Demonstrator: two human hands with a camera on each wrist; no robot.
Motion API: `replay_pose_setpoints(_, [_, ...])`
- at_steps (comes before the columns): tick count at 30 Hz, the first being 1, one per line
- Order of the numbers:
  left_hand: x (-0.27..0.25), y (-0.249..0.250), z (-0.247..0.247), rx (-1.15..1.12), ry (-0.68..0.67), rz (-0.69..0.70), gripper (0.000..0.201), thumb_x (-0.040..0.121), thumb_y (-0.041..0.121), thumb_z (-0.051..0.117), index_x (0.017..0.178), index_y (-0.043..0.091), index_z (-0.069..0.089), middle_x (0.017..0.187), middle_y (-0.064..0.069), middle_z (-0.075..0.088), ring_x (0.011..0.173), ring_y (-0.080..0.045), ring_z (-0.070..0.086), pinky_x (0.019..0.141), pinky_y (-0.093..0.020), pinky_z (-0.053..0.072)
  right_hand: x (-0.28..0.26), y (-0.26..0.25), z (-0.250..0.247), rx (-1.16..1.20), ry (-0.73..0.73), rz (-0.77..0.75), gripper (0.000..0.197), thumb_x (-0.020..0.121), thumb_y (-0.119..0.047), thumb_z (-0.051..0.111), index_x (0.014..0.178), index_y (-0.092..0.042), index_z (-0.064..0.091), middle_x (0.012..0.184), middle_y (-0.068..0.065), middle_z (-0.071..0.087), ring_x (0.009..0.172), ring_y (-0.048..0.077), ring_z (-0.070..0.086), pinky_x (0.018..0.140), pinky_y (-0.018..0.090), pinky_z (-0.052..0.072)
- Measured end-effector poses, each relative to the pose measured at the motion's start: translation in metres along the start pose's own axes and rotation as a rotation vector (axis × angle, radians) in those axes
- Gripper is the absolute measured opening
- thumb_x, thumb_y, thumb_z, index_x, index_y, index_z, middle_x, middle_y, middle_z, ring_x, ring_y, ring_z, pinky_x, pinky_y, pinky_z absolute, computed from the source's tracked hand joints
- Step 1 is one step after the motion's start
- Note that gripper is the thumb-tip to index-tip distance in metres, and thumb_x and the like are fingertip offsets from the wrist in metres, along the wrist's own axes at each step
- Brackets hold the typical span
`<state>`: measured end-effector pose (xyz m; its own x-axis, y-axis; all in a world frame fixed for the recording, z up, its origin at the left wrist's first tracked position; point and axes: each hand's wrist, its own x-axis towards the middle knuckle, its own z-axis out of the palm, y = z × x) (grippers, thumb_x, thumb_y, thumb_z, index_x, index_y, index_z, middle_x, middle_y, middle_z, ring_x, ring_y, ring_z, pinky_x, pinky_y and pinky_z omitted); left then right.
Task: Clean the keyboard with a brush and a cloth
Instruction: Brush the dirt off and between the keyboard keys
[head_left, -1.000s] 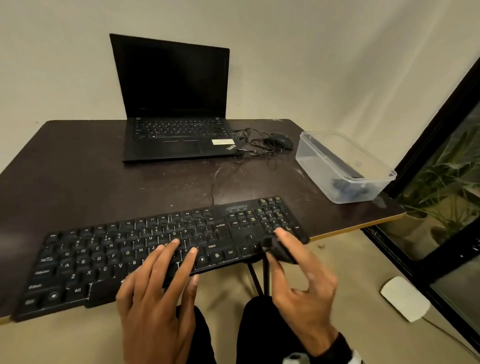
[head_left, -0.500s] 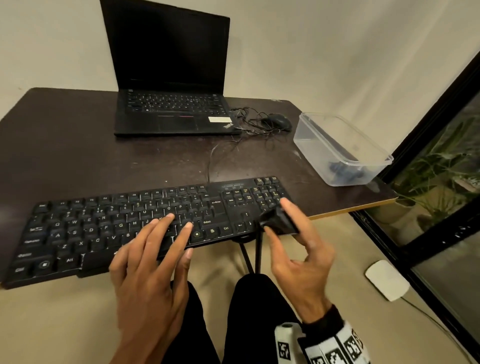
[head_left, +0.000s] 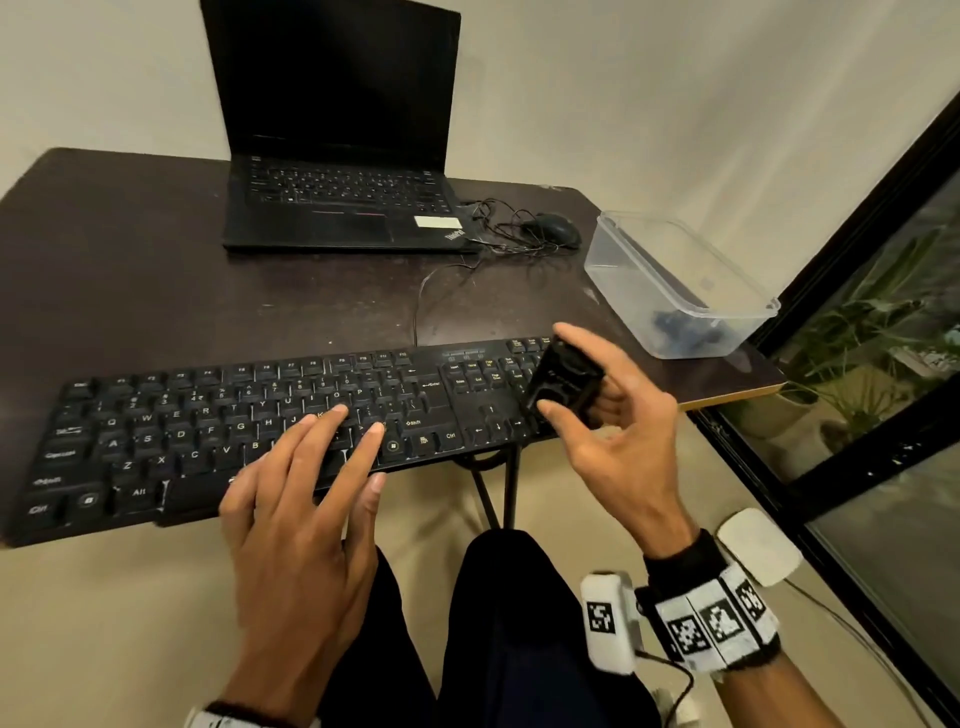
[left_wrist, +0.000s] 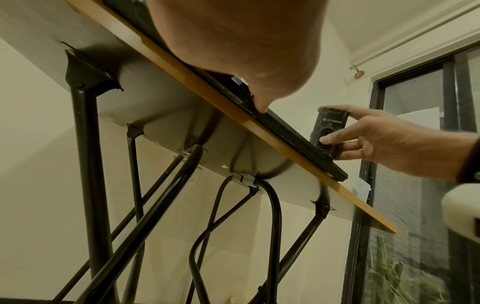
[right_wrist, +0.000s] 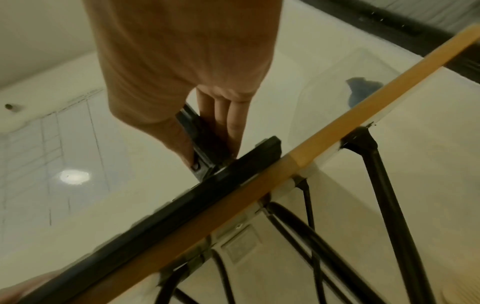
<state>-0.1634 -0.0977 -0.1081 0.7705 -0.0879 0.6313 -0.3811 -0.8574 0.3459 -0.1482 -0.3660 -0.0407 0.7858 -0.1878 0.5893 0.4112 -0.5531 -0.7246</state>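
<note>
the keyboard (head_left: 270, 426) overhangs the counter (head_left: 156, 270) edge, left hand (head_left: 296, 525) flat on it, fingers straight, right hand (head_left: 618, 431) pinching the brush (head_left: 563, 379); hard strokes could tip it off.

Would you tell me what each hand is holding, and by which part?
The right hand pinches a small black brush by its body; the left hand holds nothing.
</note>
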Motion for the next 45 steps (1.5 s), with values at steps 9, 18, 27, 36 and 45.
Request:
replay_pose_setpoints(9, [0.001, -0.001, 0.0, -0.005, 0.008, 0.009, 0.042, 0.102, 0.027, 0.058, 0.143, 0.023, 0.066, 0.154, -0.005, 0.056, 0.145, -0.027, 0.048, 0.11, -0.048, 0.03, 0.006, 0.006, 0.0, -0.062, -0.016, -0.033, 0.079, 0.083, 0.011, 0.084, 0.149, -0.028, 0.062, 0.139, -0.009, 0.071, 0.12, 0.008, 0.075, 0.094, 0.032, 0.066])
replay_pose_setpoints(18, [-0.001, -0.002, 0.002, 0.004, 0.029, 0.019, 0.041, 0.103, 0.027, 0.059, 0.143, 0.022, 0.066, 0.155, -0.005, 0.056, 0.145, -0.027, 0.048, 0.11, -0.049, 0.031, 0.016, 0.011, 0.01, -0.016, 0.054, 0.046, 0.079, 0.084, 0.009, 0.083, 0.15, -0.031, 0.063, 0.13, -0.005, 0.076, 0.112, 0.009, 0.077, 0.091, 0.035, 0.068])
replay_pose_setpoints(27, [-0.001, -0.003, 0.003, 0.001, 0.032, 0.025, 0.041, 0.104, 0.027, 0.058, 0.144, 0.023, 0.065, 0.155, -0.005, 0.055, 0.145, -0.027, 0.048, 0.111, -0.047, 0.03, 0.024, 0.011, 0.016, -0.038, 0.061, 0.078, 0.079, 0.086, 0.009, 0.082, 0.152, -0.029, 0.062, 0.129, -0.011, 0.074, 0.115, 0.006, 0.076, 0.091, 0.037, 0.068])
replay_pose_setpoints(36, [0.0, -0.002, 0.003, 0.001, 0.024, 0.009, 0.041, 0.102, 0.028, 0.058, 0.143, 0.023, 0.066, 0.156, -0.003, 0.055, 0.146, -0.026, 0.048, 0.113, -0.045, 0.028, 0.033, 0.0, 0.024, -0.088, -0.03, 0.052, 0.081, 0.084, 0.002, 0.085, 0.153, -0.033, 0.06, 0.128, -0.024, 0.071, 0.114, 0.003, 0.075, 0.094, 0.031, 0.066])
replay_pose_setpoints(45, [0.0, -0.002, 0.003, -0.046, 0.047, 0.002, 0.039, 0.102, 0.028, 0.057, 0.139, 0.023, 0.069, 0.154, -0.003, 0.056, 0.144, -0.024, 0.05, 0.116, -0.038, 0.024, 0.067, 0.008, 0.0, -0.166, 0.0, 0.242, 0.078, 0.079, -0.001, 0.09, 0.142, -0.039, 0.062, 0.122, -0.01, 0.075, 0.106, 0.01, 0.078, 0.09, 0.042, 0.068])
